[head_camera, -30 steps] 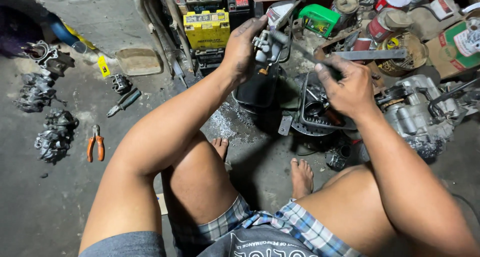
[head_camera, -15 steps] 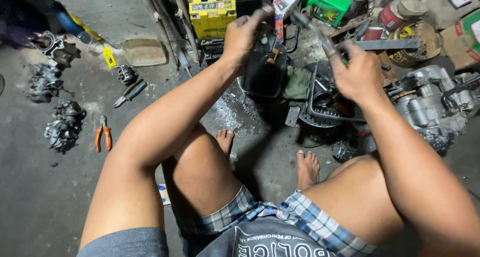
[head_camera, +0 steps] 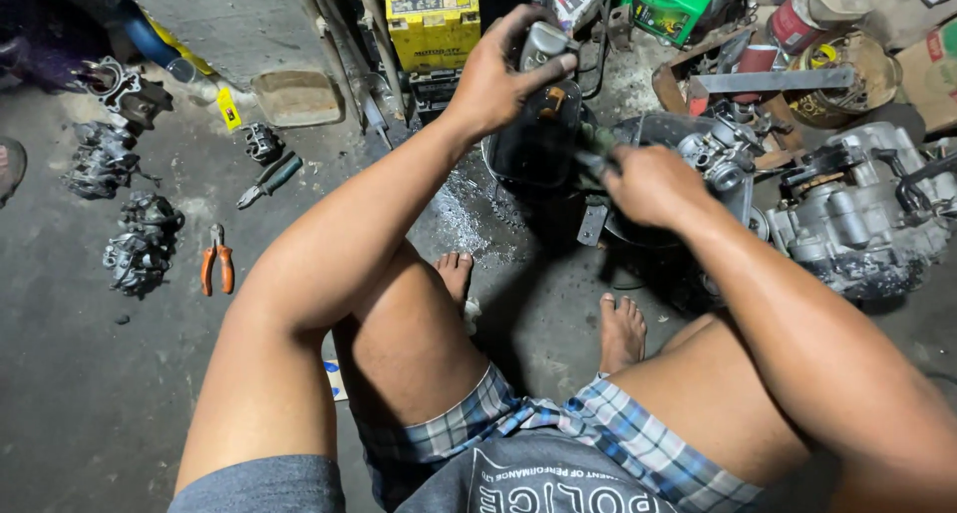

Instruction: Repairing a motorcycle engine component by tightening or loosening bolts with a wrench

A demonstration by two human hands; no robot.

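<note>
Left hand [head_camera: 498, 79] clamps the grey metal part [head_camera: 546, 46] above the black basin [head_camera: 538, 149], right hand [head_camera: 653, 184] fisted round what looks like a tool — a slip could drop it in.

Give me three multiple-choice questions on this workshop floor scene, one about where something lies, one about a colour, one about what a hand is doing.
1. Where do the orange-handled pliers lie?
A. On the floor, on the person's left
B. In the black basin
C. On the engine block

2. What colour is the battery at the top?
A. Red
B. Yellow
C. White

3. What is the left hand doing?
A. Resting flat on the floor
B. Hanging empty
C. Gripping a grey metal part above the black basin

Answers: 1 A, they lie on bare concrete near the carburettor parts; 2 B, its case is yellow; 3 C, fingers wrap the part.
</note>
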